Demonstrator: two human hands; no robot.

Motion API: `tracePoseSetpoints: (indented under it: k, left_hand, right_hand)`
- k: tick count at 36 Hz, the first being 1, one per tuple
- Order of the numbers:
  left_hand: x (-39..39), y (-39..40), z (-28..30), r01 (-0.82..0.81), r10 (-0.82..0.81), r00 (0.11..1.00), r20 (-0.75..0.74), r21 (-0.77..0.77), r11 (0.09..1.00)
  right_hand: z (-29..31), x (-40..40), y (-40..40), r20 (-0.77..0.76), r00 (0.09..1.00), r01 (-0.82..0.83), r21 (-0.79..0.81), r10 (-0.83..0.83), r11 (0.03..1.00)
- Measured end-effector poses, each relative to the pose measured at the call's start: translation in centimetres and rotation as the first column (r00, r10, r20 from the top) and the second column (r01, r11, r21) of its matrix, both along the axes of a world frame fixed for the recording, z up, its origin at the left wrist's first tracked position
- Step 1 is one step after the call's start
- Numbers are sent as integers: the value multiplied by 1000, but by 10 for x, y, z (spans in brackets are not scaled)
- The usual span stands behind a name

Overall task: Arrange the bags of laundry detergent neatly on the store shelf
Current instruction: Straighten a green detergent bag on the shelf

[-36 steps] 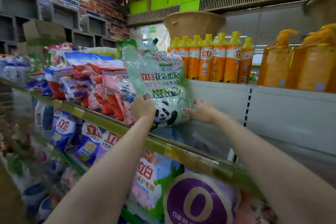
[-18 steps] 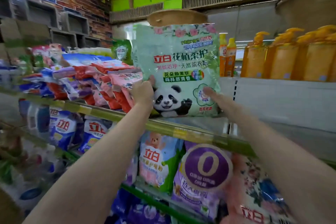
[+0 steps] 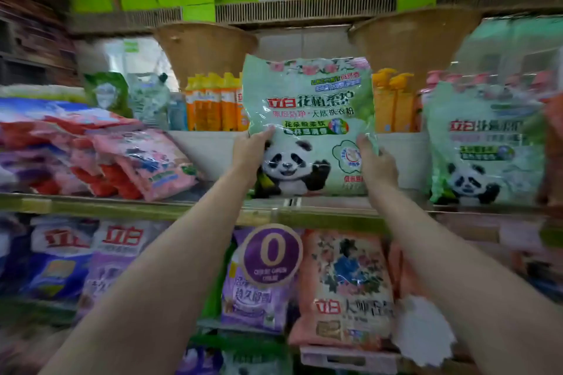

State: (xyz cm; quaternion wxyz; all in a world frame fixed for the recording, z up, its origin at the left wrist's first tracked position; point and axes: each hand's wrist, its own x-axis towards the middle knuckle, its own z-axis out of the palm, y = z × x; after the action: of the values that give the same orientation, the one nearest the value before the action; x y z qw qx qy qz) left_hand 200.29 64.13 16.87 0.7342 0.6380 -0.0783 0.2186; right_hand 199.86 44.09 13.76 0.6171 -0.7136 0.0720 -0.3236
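The left hand (image 3: 250,153) and right hand (image 3: 377,163) grip the side edges of a pale green panda detergent bag (image 3: 310,119), held upright with its base on the upper shelf (image 3: 122,207). That shelf also carries slumped pink bags (image 3: 146,158) at left and a matching green bag (image 3: 484,146) at right.

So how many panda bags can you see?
2. One panda bag stands upright on the shelf, held by both hands; the other stands to its right. More may be hidden behind.

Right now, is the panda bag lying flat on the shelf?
No, the panda bag stands upright on the shelf, held by both hands.
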Motion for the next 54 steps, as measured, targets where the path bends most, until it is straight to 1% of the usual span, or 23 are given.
tracePoseSetpoints:
  k: [2, 4, 6, 9, 11, 13, 15, 17, 21, 26, 29, 33, 38, 44, 48, 50, 52, 54]
  left_hand:
    - [1, -17, -3, 168, -169, 986, 10, 41, 985]
    - [-3, -35, -7, 303, -295, 953, -75, 174, 937]
    - [-3, -54, -10, 392, -359, 919, -162, 277, 877]
    - [-3, -85, -9, 528, -460, 848, -264, 330, 783]
    - [-3, -109, -7, 570, -480, 820, -310, 381, 728]
    - [-7, -134, -6, 572, -471, 819, -327, 428, 699]
    - [-3, -160, -9, 549, -450, 836, -314, 457, 700]
    - [0, -187, -13, 531, -435, 847, -307, 439, 724]
    - [9, -238, -22, 484, -420, 875, -242, 374, 791]
    - [22, -289, -28, 442, -414, 897, -157, 303, 844]
    - [29, -310, -31, 402, -387, 915, -111, 323, 857]
    - [39, -329, -39, 389, -368, 921, -126, 321, 864]
    - [50, -349, -48, 380, -345, 924, -166, 303, 874]
    - [54, -381, -52, 414, -376, 909, -181, 283, 865]
    - [57, -409, -56, 449, -399, 891, -216, 302, 841]
    - [57, -422, -60, 455, -401, 889, -220, 320, 831]
    - [59, -434, -64, 422, -365, 905, -220, 352, 835]
    - [61, -441, -67, 376, -306, 924, -229, 398, 837]
  right_hand:
    - [2, -9, -19, 43, 998, 50, 29, -51, 998]
    - [5, -16, -40, 82, 992, 94, 52, -99, 994]
    - [9, -23, -61, 82, 989, 116, 55, -121, 992]
    - [11, -27, -98, 46, 983, 179, 34, -180, 983]
    - [10, -29, -124, 21, 980, 195, 58, -197, 979]
    - [9, -32, -150, 8, 977, 210, 63, -211, 976]
    - [8, -32, -177, -20, 979, 202, 55, -201, 978]
    - [7, -31, -202, -59, 981, 186, 37, -183, 982]
    - [7, -29, -248, -97, 983, 160, 12, -158, 987]
    - [2, -19, -298, -87, 986, 135, -57, -139, 989]
    - [-6, -8, -319, -69, 989, 126, -54, -130, 991]
    - [-16, 9, -337, -88, 990, 110, -30, -112, 994]
    - [-25, 28, -356, -86, 993, 94, 83, -87, 992]
    - [-28, 28, -386, -24, 993, 121, 69, -120, 990]
    - [-28, 18, -406, 11, 967, 255, 32, -255, 967]
    - [-28, 14, -418, 22, 958, 287, 12, -287, 958]
    - [-31, 12, -430, -9, 950, 312, -39, -313, 949]
    - [-35, 7, -439, -42, 955, 293, -18, -293, 956]
